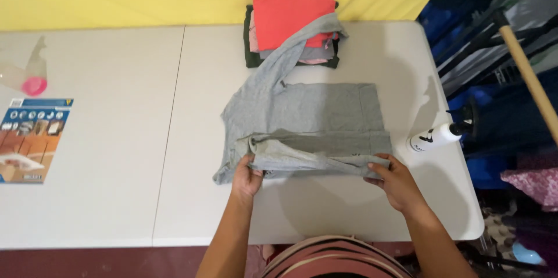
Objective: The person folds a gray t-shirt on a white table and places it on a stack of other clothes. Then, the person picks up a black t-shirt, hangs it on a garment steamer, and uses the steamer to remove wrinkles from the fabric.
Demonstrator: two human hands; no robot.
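A grey long-sleeved shirt (314,118) lies spread on the white table (116,156), partly folded, with one sleeve reaching up onto a stack of clothes. My left hand (247,178) pinches the near folded edge at its left end. My right hand (392,182) grips the same edge at its right end. Both hands sit at the shirt's near side, close to the table's front edge.
A stack of folded clothes (290,22) with an orange-red piece on top stands at the back. A white bottle with a black cap (439,136) lies right of the shirt. A printed leaflet (32,138) and a clear bottle with a pink cap (32,74) lie far left.
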